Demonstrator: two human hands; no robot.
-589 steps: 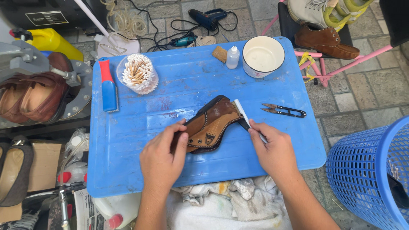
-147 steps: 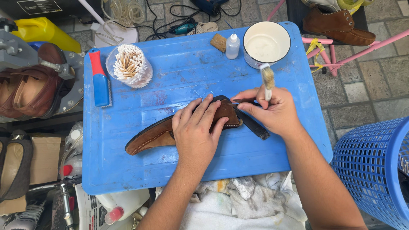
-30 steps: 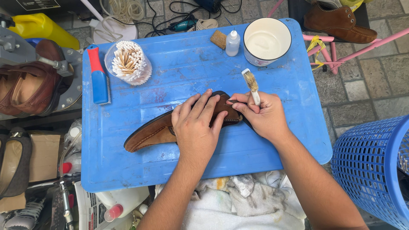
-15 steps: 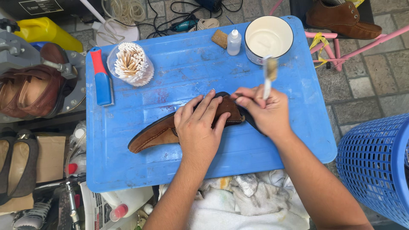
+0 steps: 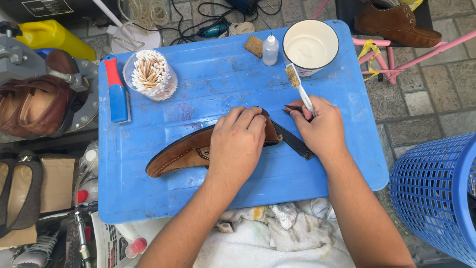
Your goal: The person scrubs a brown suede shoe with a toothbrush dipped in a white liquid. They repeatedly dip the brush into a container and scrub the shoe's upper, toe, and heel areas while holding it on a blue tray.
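While our left hand (image 5: 238,144) is pressing flat, fingers spread, on the brown leather shoe upper (image 5: 191,151) lying mid-table (image 5: 148,198), our right hand (image 5: 322,129) is clamping the small brush (image 5: 299,87), so we are likely gluing its edge, needing a reload from the white bowl (image 5: 310,40).

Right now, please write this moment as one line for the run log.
left hand: pressing down brown leather shoe piece | right hand: holding small brush, bristles up | surface: blue tray | nearby: white bowl
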